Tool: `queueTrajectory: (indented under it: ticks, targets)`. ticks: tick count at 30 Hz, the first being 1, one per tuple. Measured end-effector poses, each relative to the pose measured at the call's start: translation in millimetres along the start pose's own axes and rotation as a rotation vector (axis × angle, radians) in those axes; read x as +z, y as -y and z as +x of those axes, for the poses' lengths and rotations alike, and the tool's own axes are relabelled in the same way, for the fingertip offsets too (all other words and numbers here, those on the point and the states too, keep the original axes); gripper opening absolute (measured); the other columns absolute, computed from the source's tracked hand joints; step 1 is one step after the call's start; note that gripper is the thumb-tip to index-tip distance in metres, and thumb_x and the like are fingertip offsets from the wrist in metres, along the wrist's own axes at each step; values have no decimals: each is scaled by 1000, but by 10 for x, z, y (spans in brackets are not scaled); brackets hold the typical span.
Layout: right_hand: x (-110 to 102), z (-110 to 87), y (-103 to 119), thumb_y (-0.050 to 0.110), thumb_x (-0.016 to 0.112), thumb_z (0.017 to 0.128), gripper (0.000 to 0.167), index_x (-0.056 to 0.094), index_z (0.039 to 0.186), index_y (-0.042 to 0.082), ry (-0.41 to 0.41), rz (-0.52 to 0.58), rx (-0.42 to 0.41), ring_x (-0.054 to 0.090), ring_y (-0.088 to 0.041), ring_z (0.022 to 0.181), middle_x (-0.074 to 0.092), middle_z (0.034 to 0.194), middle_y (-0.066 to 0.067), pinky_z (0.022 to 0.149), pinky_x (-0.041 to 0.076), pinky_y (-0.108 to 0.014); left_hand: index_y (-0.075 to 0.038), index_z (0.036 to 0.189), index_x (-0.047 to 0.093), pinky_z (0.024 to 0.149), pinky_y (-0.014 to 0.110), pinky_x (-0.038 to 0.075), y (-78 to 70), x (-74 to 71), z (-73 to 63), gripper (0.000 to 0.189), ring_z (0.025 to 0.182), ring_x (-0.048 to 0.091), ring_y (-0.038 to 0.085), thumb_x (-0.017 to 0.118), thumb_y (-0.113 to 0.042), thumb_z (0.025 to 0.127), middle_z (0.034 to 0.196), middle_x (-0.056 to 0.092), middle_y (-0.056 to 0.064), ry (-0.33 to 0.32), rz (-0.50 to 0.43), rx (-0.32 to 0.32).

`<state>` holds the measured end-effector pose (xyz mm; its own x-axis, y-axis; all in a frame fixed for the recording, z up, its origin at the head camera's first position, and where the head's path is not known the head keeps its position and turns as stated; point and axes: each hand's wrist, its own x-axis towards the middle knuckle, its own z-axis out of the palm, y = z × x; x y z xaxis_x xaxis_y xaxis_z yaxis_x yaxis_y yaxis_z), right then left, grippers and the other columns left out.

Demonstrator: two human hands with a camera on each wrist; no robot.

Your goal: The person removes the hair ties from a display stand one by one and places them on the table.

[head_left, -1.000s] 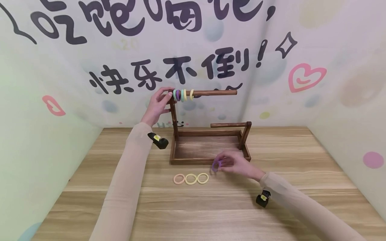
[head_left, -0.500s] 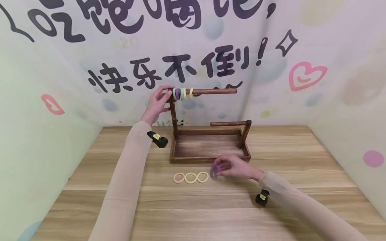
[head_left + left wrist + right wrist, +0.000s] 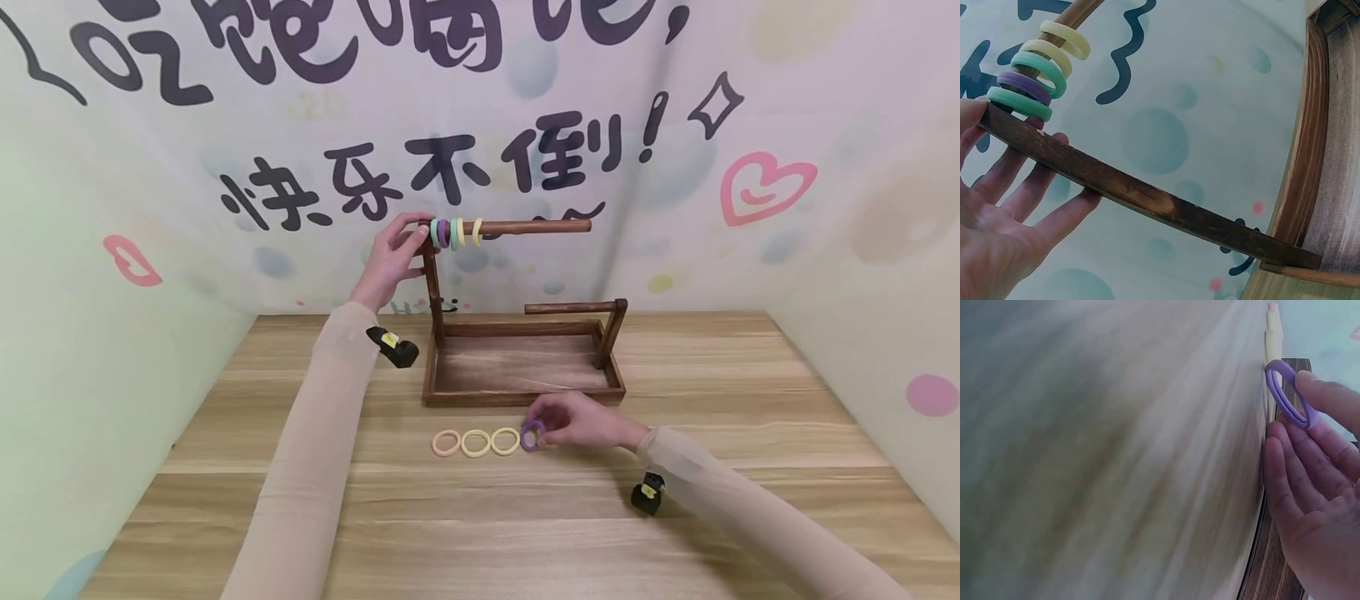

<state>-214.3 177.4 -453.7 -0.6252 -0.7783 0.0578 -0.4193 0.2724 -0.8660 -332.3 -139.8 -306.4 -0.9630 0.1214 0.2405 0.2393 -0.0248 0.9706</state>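
My left hand grips the top of the tall post of a dark wooden stand, thumb at the upper end and fingers behind. Beside it, several hair ties hang on the stand's long upper bar: green, purple, green and two yellow. Low over the table, my right hand pinches a purple hair tie between thumb and fingers, tilted, its lower edge near the tabletop. Just left of it lie a yellow hair tie, another yellow one and a peach one, in a row.
The stand's base is a shallow tray behind the row of hair ties. A shorter bar juts left from a low post on its right side. A printed cloth wall rises behind the wooden table.
My right hand has brought the purple hair tie down and slightly left, to the right end of the row. The left hand keeps its place on the post.
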Motion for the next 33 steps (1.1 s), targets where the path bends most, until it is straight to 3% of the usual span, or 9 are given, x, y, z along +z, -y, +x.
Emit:
queueTrajectory:
  ticks: [6, 15, 21, 28, 33]
  targets:
    - [-17, -9, 18, 5, 75, 83, 30, 65, 111, 2, -2, -116, -18, 60, -16, 85, 67, 101, -6, 73, 52, -28, -17, 126, 58, 89, 60, 46, -6, -8, 6, 27, 109, 58, 33, 54, -23, 100, 121, 58, 15, 1, 12, -9]
    - [-39, -28, 16, 8, 76, 82, 32, 67, 113, 6, 17, -127, -1, 57, -10, 78, 66, 91, -2, 66, 50, -25, -17, 126, 58, 89, 61, 45, -11, -18, -10, 27, 109, 58, 33, 54, -24, 100, 120, 58, 16, 2, 14, 1]
    - [-66, -37, 39, 3, 75, 82, 33, 65, 114, 1, 12, -106, -17, 60, -13, 77, 67, 94, -6, 68, 53, -28, -17, 124, 59, 89, 60, 46, -6, -16, -6, 25, 108, 59, 32, 54, -24, 100, 120, 58, 16, 4, 5, 2]
    - [-177, -8, 138, -1, 73, 83, 33, 62, 115, -5, -50, -76, 5, 64, -20, 83, 66, 101, -16, 78, 55, -32, -18, 124, 59, 89, 61, 45, -7, -9, -7, 24, 108, 59, 32, 54, -23, 100, 120, 58, 17, 7, 0, 4]
    - [-275, 40, 228, -6, 69, 85, 32, 61, 115, -8, -96, -47, -28, 66, -26, 88, 65, 105, -23, 78, 55, -33, -18, 124, 59, 90, 61, 45, -3, -8, -2, 25, 108, 59, 31, 54, -23, 101, 119, 58, 17, 11, 1, 4]
